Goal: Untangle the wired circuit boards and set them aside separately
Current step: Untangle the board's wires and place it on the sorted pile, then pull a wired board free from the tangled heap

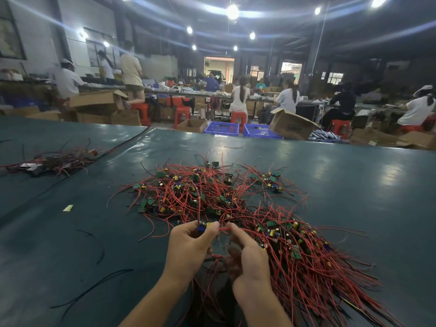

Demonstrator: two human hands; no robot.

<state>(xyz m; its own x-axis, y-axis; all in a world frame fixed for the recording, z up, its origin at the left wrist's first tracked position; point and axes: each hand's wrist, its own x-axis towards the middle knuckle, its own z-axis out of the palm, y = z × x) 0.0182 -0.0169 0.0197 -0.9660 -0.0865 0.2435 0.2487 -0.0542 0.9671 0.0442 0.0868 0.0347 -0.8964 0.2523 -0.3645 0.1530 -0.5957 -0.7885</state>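
Observation:
A tangled heap of small green circuit boards point(198, 192) with red and black wires lies on the dark green table point(342, 185) in front of me. To its right, a second bundle of wired boards point(304, 251) lies with its wires combed towards me. My left hand point(188, 249) pinches one small board point(202, 226) with a blue part between thumb and fingers. My right hand point(247, 258) pinches that board's red wires point(223, 229) just beside it, near the heap's front edge.
Another wire pile with dark parts point(49, 161) lies at the far left of the table. Loose black wires point(94, 286) and a small pale scrap point(68, 208) lie at the left. Beyond the table's far edge are blue crates point(221, 128), cardboard boxes and seated workers.

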